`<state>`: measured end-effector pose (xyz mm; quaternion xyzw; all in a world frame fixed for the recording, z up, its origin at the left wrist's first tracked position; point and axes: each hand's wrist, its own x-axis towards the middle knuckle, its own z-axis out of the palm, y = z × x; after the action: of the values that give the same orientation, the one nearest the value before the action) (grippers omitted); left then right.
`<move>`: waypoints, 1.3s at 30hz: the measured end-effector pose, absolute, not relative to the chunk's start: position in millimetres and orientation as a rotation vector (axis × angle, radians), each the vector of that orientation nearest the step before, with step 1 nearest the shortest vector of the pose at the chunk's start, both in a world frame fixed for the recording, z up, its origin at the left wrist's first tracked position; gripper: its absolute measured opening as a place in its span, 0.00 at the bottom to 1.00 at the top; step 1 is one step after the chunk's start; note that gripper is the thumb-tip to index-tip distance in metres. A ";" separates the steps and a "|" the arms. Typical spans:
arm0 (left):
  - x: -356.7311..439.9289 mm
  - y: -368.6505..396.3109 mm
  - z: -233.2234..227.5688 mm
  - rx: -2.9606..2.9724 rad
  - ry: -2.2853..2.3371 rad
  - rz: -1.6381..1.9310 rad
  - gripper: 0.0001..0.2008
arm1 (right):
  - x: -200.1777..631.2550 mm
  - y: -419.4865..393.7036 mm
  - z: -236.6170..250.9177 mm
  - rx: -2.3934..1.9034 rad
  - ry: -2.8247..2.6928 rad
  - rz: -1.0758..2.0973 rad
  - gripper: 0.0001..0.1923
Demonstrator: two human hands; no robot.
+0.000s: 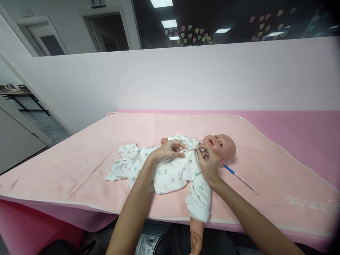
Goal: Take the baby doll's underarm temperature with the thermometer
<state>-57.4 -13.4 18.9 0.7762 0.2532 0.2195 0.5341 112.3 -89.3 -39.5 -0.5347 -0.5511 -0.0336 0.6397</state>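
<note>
The doll [212,147] lay near the pink blanket's [79,156] front edge; the left hand [168,150] and right hand [208,163] both pinched its white romper [172,173] collar closed.

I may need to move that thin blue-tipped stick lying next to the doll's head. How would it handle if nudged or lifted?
The thin stick looks slim and round, so a sideways nudge would probably roll it, though the soft pink blanket may slow it. It seems light and stiff. If it is a glass thermometer, which I cannot tell, it could be fragile. Both hands are at the doll's collar, away from it.
</note>
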 end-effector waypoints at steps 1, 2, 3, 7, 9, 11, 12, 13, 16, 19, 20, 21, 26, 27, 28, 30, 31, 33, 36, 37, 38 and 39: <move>-58.4 -12.8 18.8 1.834 0.594 0.542 0.17 | 112.4 -89.5 -38.9 -1.221 -1.249 -0.073 0.07; -59.1 -12.3 18.6 1.822 0.586 0.560 0.16 | 112.4 -89.7 -38.3 -1.223 -1.244 -0.070 0.07; -59.5 -11.8 18.3 1.811 0.581 0.574 0.16 | 112.5 -90.0 -37.9 -1.226 -1.242 -0.066 0.07; -58.6 -9.7 15.5 1.759 0.579 0.588 0.16 | 112.9 -90.7 -37.9 -1.232 -1.263 -0.065 0.08; -56.3 -9.0 12.7 1.737 0.571 0.592 0.17 | 112.2 -90.8 -38.3 -1.223 -1.296 -0.078 0.10; -52.9 -8.6 8.8 1.731 0.551 0.619 0.19 | 110.5 -90.8 -38.4 -1.197 -1.378 -0.110 0.12; -50.9 -8.5 6.6 1.730 0.536 0.641 0.20 | 109.3 -90.7 -38.4 -1.175 -1.442 -0.134 0.13; -49.0 -8.4 4.5 1.728 0.520 0.662 0.20 | 108.1 -90.5 -38.2 -1.150 -1.514 -0.160 0.13; -44.7 -8.0 -0.4 1.720 0.483 0.692 0.21 | 105.4 -89.1 -37.7 -1.106 -1.657 -0.218 0.14; -43.7 -8.7 -1.5 1.752 0.465 0.674 0.20 | 105.4 -87.5 -37.8 -1.147 -1.637 -0.218 0.13; -43.7 -9.6 -1.2 1.771 0.460 0.678 0.20 | 105.8 -87.0 -38.1 -1.166 -1.627 -0.212 0.12; -43.7 -11.2 -0.9 1.794 0.461 0.688 0.20 | 106.3 -86.7 -38.4 -1.183 -1.622 -0.206 0.11; -42.5 -26.9 -2.2 1.995 0.574 0.816 0.15 | 107.4 -86.2 -40.5 -1.196 -1.632 -0.211 0.09; -42.1 -30.7 -2.9 2.050 0.611 0.855 0.14 | 107.3 -86.2 -40.8 -1.194 -1.638 -0.212 0.09; -41.7 -34.0 -3.3 2.106 0.648 0.894 0.13 | 107.2 -86.2 -41.1 -1.193 -1.641 -0.213 0.09; -41.5 -38.9 -3.2 2.215 0.708 0.955 0.14 | 107.0 -86.2 -41.6 -1.198 -1.639 -0.211 0.09; -41.7 -40.3 -2.7 2.268 0.728 0.971 0.15 | 106.9 -86.2 -41.6 -1.201 -1.635 -0.207 0.08; -42.7 -41.7 -1.0 2.368 0.761 0.973 0.13 | 106.8 -86.4 -41.5 -1.205 -1.629 -0.197 0.08; -44.8 -42.1 1.3 2.464 0.820 0.965 0.07 | 106.9 -86.6 -41.0 -1.198 -1.630 -0.189 0.08; -45.4 -42.2 1.6 2.481 0.838 0.979 0.06 | 107.0 -86.7 -40.9 -1.192 -1.630 -0.189 0.08; -45.8 -42.4 1.6 2.495 0.849 0.998 0.06 | 107.1 -86.7 -40.7 -1.186 -1.633 -0.189 0.08; -46.1 -42.5 1.4 2.509 0.854 1.019 0.05 | 107.1 -86.7 -40.6 -1.182 -1.637 -0.187 0.08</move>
<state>-46.1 -42.5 1.4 0.8736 0.2972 0.3548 0.1506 107.1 -86.7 -40.6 -0.4948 -0.6852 -0.0781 0.5287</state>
